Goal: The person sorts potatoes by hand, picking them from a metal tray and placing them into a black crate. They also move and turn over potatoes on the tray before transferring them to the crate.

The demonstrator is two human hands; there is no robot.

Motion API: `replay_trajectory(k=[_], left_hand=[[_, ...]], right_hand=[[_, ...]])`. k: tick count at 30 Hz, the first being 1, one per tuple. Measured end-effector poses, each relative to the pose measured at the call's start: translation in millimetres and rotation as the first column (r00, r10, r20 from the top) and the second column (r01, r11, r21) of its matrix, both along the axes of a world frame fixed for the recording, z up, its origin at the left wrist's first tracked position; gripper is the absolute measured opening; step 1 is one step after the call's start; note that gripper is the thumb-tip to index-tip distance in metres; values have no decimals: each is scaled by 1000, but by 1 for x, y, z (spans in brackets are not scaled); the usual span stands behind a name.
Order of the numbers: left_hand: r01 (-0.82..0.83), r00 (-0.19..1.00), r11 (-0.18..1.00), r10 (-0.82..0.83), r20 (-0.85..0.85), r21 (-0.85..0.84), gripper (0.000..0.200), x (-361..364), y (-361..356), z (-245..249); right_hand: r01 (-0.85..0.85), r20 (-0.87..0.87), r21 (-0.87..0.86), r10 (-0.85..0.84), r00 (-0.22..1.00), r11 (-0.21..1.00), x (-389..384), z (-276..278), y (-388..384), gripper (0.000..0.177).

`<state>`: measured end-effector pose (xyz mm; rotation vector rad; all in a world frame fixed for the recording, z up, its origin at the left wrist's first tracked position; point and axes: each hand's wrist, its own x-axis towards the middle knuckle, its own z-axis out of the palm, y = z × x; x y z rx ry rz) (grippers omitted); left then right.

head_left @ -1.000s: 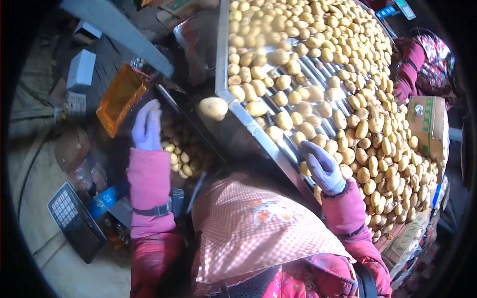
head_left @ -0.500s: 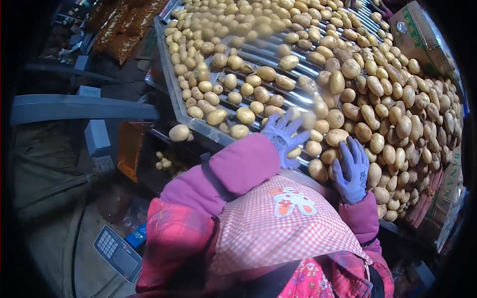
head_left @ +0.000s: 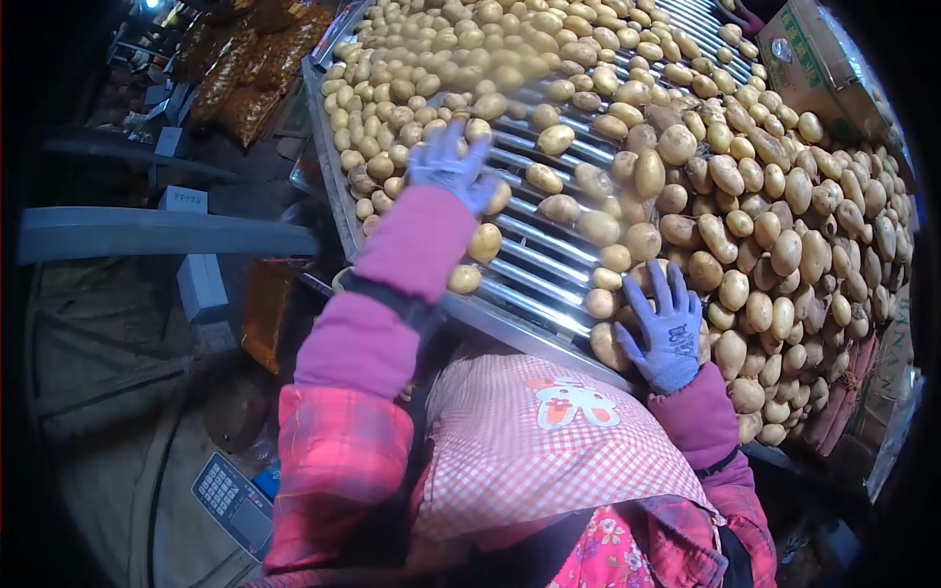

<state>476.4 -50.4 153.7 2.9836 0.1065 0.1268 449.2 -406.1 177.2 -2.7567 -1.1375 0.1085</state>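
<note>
My left hand (head_left: 453,169), in a purple glove, reaches across the left part of the sorting table with its fingers spread over potatoes. Single potatoes (head_left: 485,242) sit close by its wrist and thumb. My right hand (head_left: 668,328), gloved alike, rests on potatoes near the table's front edge, fingers apart; its palm side is hidden. Metal rollers (head_left: 534,279) show between the two hands. To the right of my right hand rises a large heap of brown potatoes (head_left: 784,255).
A cardboard box (head_left: 818,69) stands at the far right, with another person's sleeve (head_left: 748,22) near it. A metal rim (head_left: 338,196) bounds the table's left side. A grey bar (head_left: 167,233) crosses at left. Below lies a weighing scale (head_left: 233,505). Filled net bags (head_left: 250,78) lie at upper left.
My left hand has swept up and left from the front edge, and potatoes there have shifted left, baring rollers. My right hand has moved slightly left in view, with its fingers spread wider.
</note>
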Motion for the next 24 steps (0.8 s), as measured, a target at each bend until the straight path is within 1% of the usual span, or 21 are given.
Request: replay_trajectory(k=[1,2,3,4,5,7,8,9,11,13,14,16,17,18,19,20,21,22,23,24], left_hand=[[39,993,982,-60,-105,-187,63,1,-22,15],[131,954,969,-181,-240,-210,64,-1,-53,17],[218,884,945,-297,-362,-243,66,-4,-84,17],[364,897,908,-402,-184,-209,69,-19,-109,3],[499,863,853,-506,-6,-152,73,-29,-124,0],[474,874,877,-480,-78,-83,76,-21,-124,-9],[483,868,871,-490,-79,-95,77,-15,-109,0],[487,873,869,-483,60,-85,73,-13,-92,1],[390,919,921,-388,-73,14,68,-2,-54,-4],[251,951,968,-242,-190,24,63,10,-22,-4],[261,948,965,-251,-194,27,63,13,-14,0],[44,991,999,-41,-125,27,61,20,-9,5],[54,990,998,-50,-129,28,61,27,-18,3],[154,988,987,-154,-14,-37,61,37,-37,-1],[259,962,962,-248,111,-91,60,47,-56,-5],[232,971,969,-224,88,-85,65,58,-73,-6],[246,967,965,-238,90,-89,65,67,-82,-7],[131,989,990,-134,-58,-60,68,77,-91,-9],[20,980,1000,-22,-200,-12,70,87,-97,-12],[-17,976,998,4,-220,-55,67,93,-99,-17]], right_hand=[[-2,-2,-2,2,1000,1000,0,2,1,63],[9,-18,-4,-9,1000,1000,-1,4,2,63],[22,-29,-2,-22,999,1000,0,5,4,64],[24,-29,-19,-25,999,1000,0,5,4,64],[27,-29,-21,-27,999,999,1,4,4,64],[77,-34,87,-74,997,993,-2,-2,0,62],[68,-8,130,-67,998,989,-4,5,0,59],[75,-13,123,-74,997,990,-9,6,-4,59],[64,-35,232,-57,998,971,-13,12,-10,56],[60,-67,293,-42,997,954,-24,17,-17,53],[53,-61,315,-35,998,948,-28,18,-20,52],[55,-62,332,-37,997,942,-35,13,-27,50],[66,-106,357,-29,994,932,-38,5,-29,48],[76,-148,384,-20,989,920,-40,-1,-29,46],[83,-146,385,-28,989,919,-39,-4,-26,46],[70,-128,373,-23,992,925,-39,-5,-21,45],[60,-110,359,-21,994,932,-39,-5,-18,44],[69,-113,351,-31,993,934,-39,-5,-18,44],[82,-114,343,-45,992,936,-37,-5,-18,44],[70,-113,340,-33,993,938,-35,-5,-20,44]])
